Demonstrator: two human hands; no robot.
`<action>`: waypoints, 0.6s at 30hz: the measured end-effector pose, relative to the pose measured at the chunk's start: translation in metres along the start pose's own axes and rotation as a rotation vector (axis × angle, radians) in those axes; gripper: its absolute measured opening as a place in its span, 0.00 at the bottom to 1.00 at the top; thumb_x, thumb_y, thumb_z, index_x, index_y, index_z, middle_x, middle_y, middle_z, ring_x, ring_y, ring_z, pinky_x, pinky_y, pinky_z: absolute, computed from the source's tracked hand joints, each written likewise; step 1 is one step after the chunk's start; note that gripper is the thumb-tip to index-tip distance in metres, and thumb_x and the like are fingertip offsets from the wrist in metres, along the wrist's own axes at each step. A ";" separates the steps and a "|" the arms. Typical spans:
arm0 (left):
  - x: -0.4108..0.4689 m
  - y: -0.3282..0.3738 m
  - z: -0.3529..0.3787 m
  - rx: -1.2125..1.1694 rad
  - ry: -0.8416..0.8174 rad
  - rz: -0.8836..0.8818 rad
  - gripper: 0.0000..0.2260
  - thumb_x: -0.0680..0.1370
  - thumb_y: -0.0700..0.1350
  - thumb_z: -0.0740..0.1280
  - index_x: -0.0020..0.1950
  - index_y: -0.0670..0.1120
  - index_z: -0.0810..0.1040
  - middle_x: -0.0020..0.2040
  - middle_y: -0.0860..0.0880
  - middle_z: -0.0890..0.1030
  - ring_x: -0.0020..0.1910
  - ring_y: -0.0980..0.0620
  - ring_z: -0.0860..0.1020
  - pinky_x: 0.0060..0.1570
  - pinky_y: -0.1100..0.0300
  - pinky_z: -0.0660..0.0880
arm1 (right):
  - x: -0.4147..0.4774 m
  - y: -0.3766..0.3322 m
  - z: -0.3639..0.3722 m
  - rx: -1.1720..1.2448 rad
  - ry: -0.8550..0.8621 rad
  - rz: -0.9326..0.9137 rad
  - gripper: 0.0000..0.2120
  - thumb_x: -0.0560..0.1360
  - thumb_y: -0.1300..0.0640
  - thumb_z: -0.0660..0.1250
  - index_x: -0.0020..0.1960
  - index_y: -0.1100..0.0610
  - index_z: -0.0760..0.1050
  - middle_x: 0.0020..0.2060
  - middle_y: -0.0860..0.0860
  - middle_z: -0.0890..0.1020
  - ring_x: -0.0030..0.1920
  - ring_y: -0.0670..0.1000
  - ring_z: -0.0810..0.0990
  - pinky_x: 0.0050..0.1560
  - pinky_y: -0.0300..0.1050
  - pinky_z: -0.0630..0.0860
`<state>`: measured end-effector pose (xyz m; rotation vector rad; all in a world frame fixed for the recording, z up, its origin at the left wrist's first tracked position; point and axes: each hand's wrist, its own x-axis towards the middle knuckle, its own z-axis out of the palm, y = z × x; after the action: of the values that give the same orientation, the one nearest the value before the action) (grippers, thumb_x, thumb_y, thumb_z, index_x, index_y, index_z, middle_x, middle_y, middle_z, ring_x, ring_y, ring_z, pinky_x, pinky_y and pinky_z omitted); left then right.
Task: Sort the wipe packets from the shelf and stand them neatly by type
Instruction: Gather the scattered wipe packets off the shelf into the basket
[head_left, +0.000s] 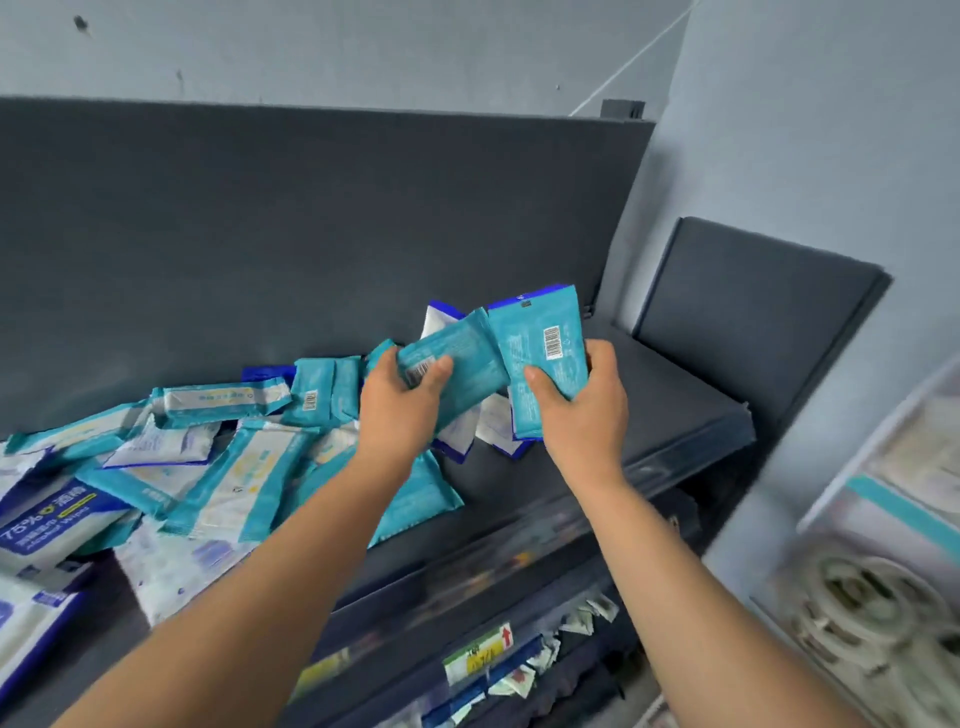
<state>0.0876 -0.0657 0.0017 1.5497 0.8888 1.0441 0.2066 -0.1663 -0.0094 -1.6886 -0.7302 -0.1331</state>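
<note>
Two teal packets in hand, one per hand, above the right end of the shelf.

Left hand (402, 400) fingers are closed on a teal packet (457, 371) lying tilted; right hand (582, 410) fingers grip another teal packet (540, 353) held nearly upright, barcode facing the camera. Best to square the pair edge to edge, then stand them on the bare shelf (670, 405) at right, backs toward the rear panel, well apart from the mixed heap (218, 467) lying flat at left. White-and-blue packets (493, 426) just behind need their own row.

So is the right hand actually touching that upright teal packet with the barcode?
Touching. The head view shows the right hand gripping the teal packet, thumb pressed on its front face and fingers wrapped around its right edge.
</note>
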 end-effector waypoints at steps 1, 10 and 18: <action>-0.011 -0.001 0.003 -0.041 -0.041 -0.002 0.06 0.76 0.50 0.70 0.46 0.53 0.73 0.45 0.55 0.80 0.46 0.52 0.81 0.50 0.49 0.79 | -0.011 0.000 -0.010 -0.017 0.037 0.013 0.15 0.72 0.54 0.73 0.50 0.51 0.67 0.46 0.46 0.78 0.45 0.48 0.77 0.42 0.44 0.70; -0.137 -0.025 0.009 -0.086 -0.435 -0.052 0.07 0.75 0.50 0.71 0.44 0.51 0.74 0.46 0.49 0.82 0.47 0.48 0.81 0.53 0.43 0.78 | -0.159 0.002 -0.106 -0.199 0.360 0.210 0.15 0.71 0.54 0.73 0.52 0.52 0.69 0.46 0.47 0.80 0.46 0.51 0.78 0.44 0.46 0.73; -0.276 -0.039 0.033 -0.070 -0.738 -0.110 0.06 0.77 0.48 0.69 0.47 0.51 0.73 0.45 0.49 0.80 0.44 0.52 0.80 0.43 0.54 0.80 | -0.283 0.005 -0.210 -0.391 0.545 0.380 0.15 0.71 0.54 0.73 0.50 0.50 0.68 0.45 0.46 0.78 0.45 0.51 0.77 0.45 0.48 0.74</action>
<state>0.0207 -0.3224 -0.0895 1.6287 0.4067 0.3562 0.0462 -0.4697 -0.0900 -2.0045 0.0338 -0.4694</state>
